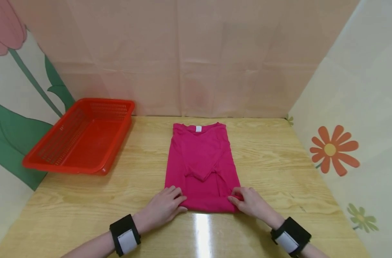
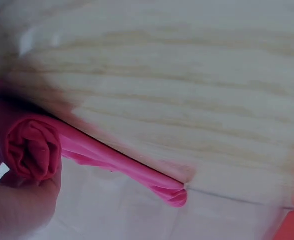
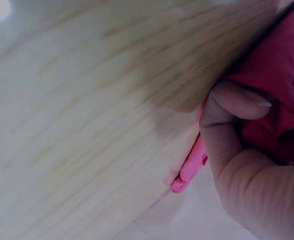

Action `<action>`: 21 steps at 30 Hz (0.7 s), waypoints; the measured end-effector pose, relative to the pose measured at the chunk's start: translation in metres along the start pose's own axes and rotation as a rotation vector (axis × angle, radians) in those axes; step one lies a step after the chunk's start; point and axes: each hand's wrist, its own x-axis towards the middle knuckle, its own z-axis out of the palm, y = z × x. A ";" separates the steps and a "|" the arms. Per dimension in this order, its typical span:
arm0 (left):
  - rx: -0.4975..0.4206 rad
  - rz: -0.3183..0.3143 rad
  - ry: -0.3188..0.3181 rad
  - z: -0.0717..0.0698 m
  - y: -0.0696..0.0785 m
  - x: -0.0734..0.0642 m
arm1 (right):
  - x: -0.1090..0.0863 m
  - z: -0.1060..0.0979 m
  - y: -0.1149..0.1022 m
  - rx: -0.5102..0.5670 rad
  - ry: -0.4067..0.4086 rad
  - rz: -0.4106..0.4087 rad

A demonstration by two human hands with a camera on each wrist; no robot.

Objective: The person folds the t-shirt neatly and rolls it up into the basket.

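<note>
A bright pink shirt [image 1: 200, 154] lies folded into a narrow strip on the table, its collar and white tag at the far end. Its near end is turned into a thick roll [image 1: 208, 204]; in the left wrist view the end of that roll [image 2: 34, 150] shows as a spiral. My left hand [image 1: 161, 208] grips the roll's left end, fingers over the top and thumb at the near side. At the right end, my right hand [image 1: 251, 202] pinches the cloth between thumb and fingers. The right wrist view shows the thumb against the pink fabric [image 3: 274, 60].
A red plastic basket [image 1: 118, 141] with slotted sides stands at the back left, with nothing inside. The wooden table [image 1: 266, 150] meets a pinkish sheet [image 1: 199, 61] at its back edge. Flower-patterned panels [image 1: 357, 118] border both sides.
</note>
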 end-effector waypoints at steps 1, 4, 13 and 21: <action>-0.029 -0.008 0.002 0.001 -0.001 0.001 | -0.001 0.001 0.000 -0.010 0.019 -0.012; -0.124 -0.036 0.001 0.001 -0.006 0.004 | -0.004 0.003 0.002 -0.037 0.082 -0.037; -0.448 -0.150 -0.083 -0.005 -0.016 0.011 | -0.013 0.011 0.001 -0.179 0.281 -0.270; -0.441 -0.177 -0.092 -0.006 -0.017 0.017 | -0.013 0.014 0.000 -0.211 0.204 -0.430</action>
